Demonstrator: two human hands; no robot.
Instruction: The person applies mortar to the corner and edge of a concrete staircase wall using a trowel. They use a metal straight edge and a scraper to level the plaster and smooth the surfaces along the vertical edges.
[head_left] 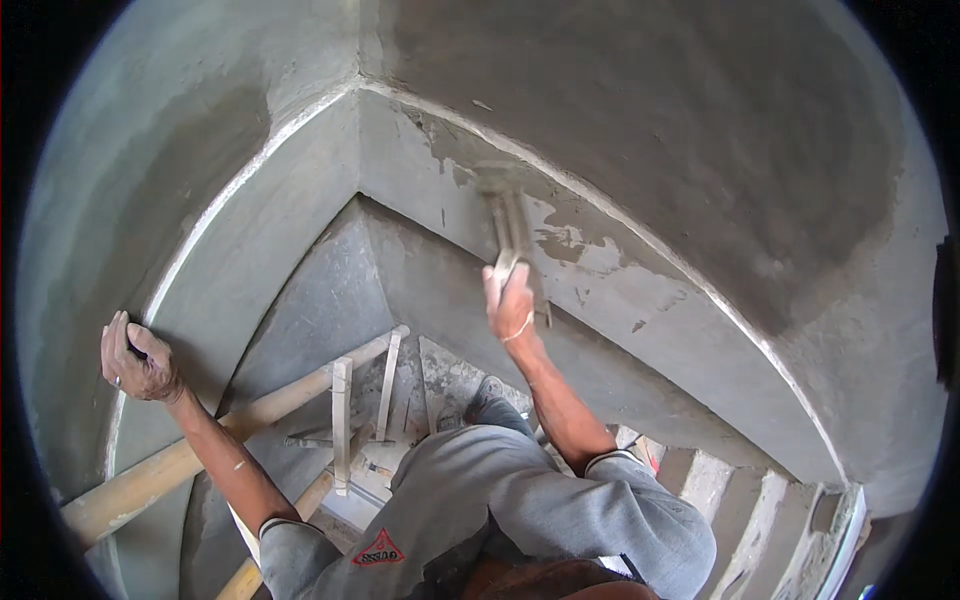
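My right hand (pixel 509 302) is raised and closed around the handle of a plastering trowel (pixel 512 232), whose flat blade presses against the face of a concrete beam (pixel 640 290) smeared with patches of wet grey plaster. My left hand (pixel 139 360) is out to the left, its fingers curled over the lower edge of the adjoining beam (pixel 240 250); a ring shows on one finger. Both beams meet in a corner (pixel 358 150) under a plastered ceiling.
Wooden scaffold poles (pixel 200 450) and nailed timber slats (pixel 342 420) run below my arms. My foot (pixel 490 400) stands on the planks. Concrete stair steps (pixel 740 500) descend at the lower right. The ceiling (pixel 640 110) shows darker, damp plaster.
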